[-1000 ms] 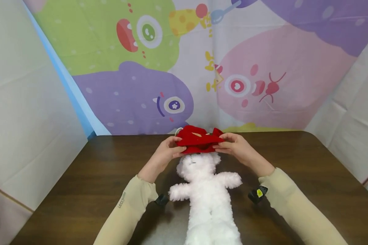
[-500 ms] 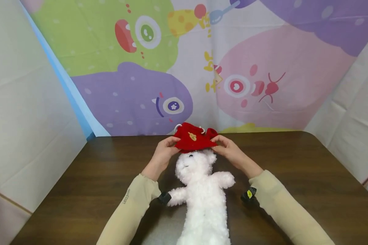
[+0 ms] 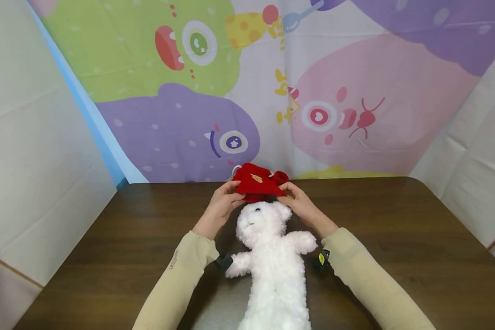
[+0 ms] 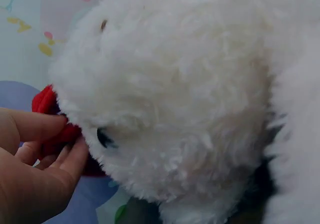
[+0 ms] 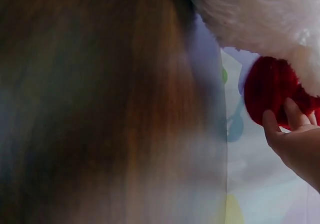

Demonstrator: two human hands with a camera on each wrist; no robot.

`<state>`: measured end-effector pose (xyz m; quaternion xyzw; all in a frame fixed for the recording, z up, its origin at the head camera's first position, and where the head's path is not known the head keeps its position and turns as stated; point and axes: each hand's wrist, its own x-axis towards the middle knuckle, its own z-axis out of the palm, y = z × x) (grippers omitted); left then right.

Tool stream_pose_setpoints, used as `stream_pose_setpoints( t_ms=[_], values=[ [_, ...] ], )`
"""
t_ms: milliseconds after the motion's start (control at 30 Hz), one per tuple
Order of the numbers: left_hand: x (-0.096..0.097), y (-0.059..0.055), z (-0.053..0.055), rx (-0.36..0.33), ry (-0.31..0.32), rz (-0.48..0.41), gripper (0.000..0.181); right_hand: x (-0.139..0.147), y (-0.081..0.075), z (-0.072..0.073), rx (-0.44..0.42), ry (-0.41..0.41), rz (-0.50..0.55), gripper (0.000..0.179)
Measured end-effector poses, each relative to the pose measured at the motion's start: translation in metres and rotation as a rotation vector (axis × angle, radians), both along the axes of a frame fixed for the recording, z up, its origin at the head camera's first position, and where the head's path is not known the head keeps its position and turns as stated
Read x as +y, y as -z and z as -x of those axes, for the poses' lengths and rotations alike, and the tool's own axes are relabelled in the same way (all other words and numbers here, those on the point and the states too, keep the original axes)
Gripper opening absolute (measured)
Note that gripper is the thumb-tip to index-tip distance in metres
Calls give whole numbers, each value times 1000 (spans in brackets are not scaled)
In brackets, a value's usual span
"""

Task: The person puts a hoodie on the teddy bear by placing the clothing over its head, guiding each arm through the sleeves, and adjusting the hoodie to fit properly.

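A small red doll's top (image 3: pixel 253 181) with a gold emblem and white cord lies at the head of a fluffy white plush toy (image 3: pixel 278 275). The toy is on its back, both arms spread. My left hand (image 3: pixel 220 205) pinches the left side of the top's hem, and my right hand (image 3: pixel 300 204) pinches the right side. The hem stands just beyond the toy's head, near its ear. In the left wrist view, the left fingers (image 4: pixel 47 126) hold red cloth beside the plush head (image 4: pixel 170 83). The right wrist view catches the red top (image 5: pixel 272 86) between right thumb and fingers.
Everything lies on a dark brown wooden table (image 3: pixel 148 247). A cartoon-print cloth (image 3: pixel 181 133) hangs behind its far edge. Pale panels (image 3: pixel 24 137) stand at either side. Dark wrist cameras (image 3: pixel 224 261) are strapped near both sleeves.
The red top has drawn a little left and back, uncovering more of the toy's face, and its emblem now shows. Both hands moved with it. The toy shifted slightly left.
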<state>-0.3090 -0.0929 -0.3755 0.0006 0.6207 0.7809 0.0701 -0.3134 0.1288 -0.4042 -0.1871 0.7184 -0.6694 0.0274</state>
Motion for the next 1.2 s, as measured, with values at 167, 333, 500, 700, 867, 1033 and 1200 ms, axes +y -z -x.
stream_pose_setpoints(
  t_ms=[167,333,500,700,867,1033,1200],
  values=[
    [-6,5,2,-10,-8,81,37,1,1,-2,3,-36,-125,20],
    [-15,16,-4,-87,120,182,34,7,4,-6,-19,-25,-362,28],
    [-24,21,-14,-100,290,293,28,18,0,-11,-85,-100,-424,41],
    [-35,19,-29,-35,538,492,79,38,-6,-15,-145,-277,-351,58],
    [-27,22,-37,18,564,626,109,42,-4,-18,-156,-308,-266,54],
    [-10,26,-43,35,451,576,109,35,0,-21,-75,-209,-238,40],
    [3,27,-46,95,330,518,98,32,2,-22,1,-64,-222,28]
  ],
)
